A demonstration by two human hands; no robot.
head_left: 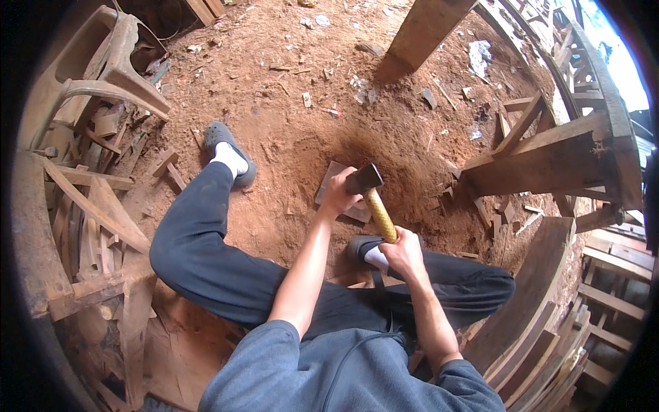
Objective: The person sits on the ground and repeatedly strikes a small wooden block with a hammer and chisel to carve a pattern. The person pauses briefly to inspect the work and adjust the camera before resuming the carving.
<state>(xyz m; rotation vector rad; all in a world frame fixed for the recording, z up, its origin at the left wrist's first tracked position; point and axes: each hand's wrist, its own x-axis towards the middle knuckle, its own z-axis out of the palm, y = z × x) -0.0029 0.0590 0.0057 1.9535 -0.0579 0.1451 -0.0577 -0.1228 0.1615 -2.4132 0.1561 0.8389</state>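
Note:
My right hand [405, 253] is closed around the yellow handle of a hammer [377, 214], whose dark metal head [364, 178] is raised toward the upper middle of the view. My left hand [340, 193] is closed just left of and below that head, partly behind it; whatever its fingers hold is hidden. A flat light board [327, 177] lies on the sawdust-covered ground beneath my left hand and the hammer head. I sit with my legs bent either side, in dark trousers, white socks and grey clogs.
A dirty chair [96, 93] and piled wooden pieces [96, 220] stand at the left. Wooden frames [535, 154] and a post [425, 34] rise at the upper right. Curved planks [522, 295] lean near my right side. Scraps and litter [479, 58] lie over the dirt ground.

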